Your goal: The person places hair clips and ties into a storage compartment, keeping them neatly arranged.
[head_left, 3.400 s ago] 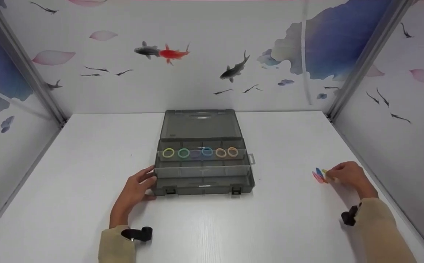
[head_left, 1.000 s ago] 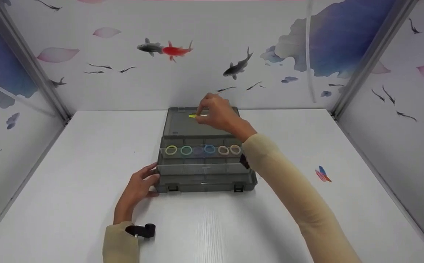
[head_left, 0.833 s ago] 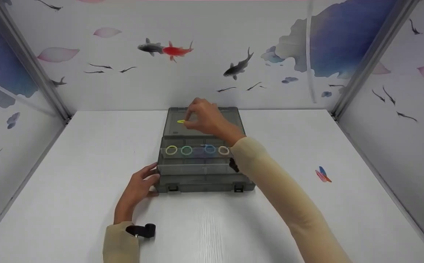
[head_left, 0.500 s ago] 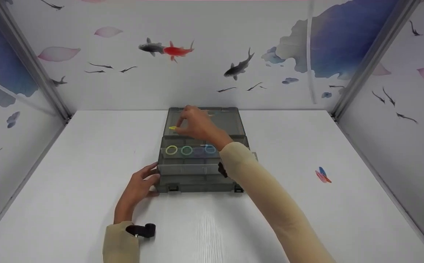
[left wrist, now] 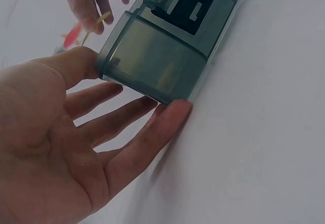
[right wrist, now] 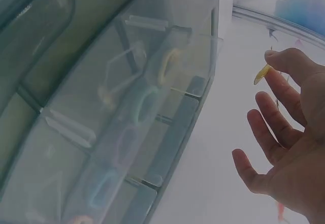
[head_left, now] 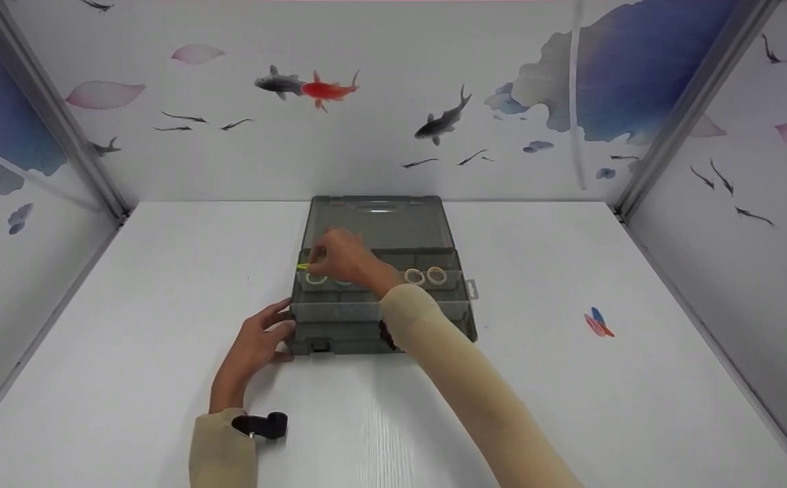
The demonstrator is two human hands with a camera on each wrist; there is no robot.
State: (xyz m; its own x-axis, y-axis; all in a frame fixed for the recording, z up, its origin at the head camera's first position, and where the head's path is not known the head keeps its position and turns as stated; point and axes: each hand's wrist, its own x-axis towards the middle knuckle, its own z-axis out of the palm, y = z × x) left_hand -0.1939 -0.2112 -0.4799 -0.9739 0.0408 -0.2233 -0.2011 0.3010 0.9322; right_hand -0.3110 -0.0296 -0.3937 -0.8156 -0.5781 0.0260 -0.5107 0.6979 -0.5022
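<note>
My left hand (head_left: 253, 342) rests against the left end of a grey translucent storage box (head_left: 352, 346). In the left wrist view its thumb touches the near corner and the other fingers lie fairly straight along the end wall. My right hand (head_left: 344, 256) pinches a small yellow hair clip (right wrist: 262, 74) between thumb and index finger, close over the box's back left compartment. Several coloured hair ties (head_left: 436, 275) hang along the clear back divider. The right hand and forearm hide the middle ties and part of the front.
Behind the compartments lies the box's opened lid (head_left: 393, 227), near the back wall. A few pink, blue and orange clips (head_left: 598, 322) lie on the white table (head_left: 542, 407) to the right. Printed panels with metal corner posts enclose the table on three sides.
My right hand picked up the yellow clip from the pile at right, carried it left over the lid, and lowered it toward the box's left end. The left hand stayed at the box.
</note>
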